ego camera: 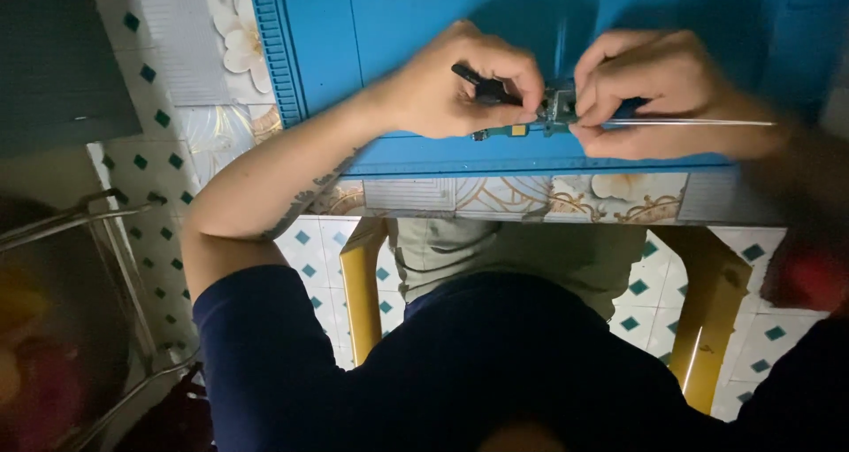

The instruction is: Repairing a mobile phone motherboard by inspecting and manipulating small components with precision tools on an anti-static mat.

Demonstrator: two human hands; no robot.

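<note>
A blue mat point(354, 27) with a ribbed edge was seen under both hands, laid on a tabletop point(495, 195) patterned with pale flowers and gold lines. The mat's near edge ran just below the hands.

The left hand point(460, 85) was curled shut around a black tool point(482, 85), its tip pointed toward the right hand. The right hand point(659, 94) was closed in a pinch on thin metal tweezers point(699, 123), whose shaft ran out past the wrist to the far side. Between the two hands, touching the fingertips of both, a small green circuit board point(553, 111) was noted, resting on the mat. A narrow strip of the board, with a yellow part, lay just under the left hand's knuckles.

Below the hands, past the table edge, a white floor point(314, 257) with small teal diamond tiles was observed. Yellow legs point(363, 284) stood on it, either side of the person's lap. A dark blue sleeve point(265, 346) covered the left upper arm. Beyond the left elbow, a wire frame point(106, 218) and blurred shapes were seen; they could not be made out. The room was dimly lit, darkest beside the right hand.
</note>
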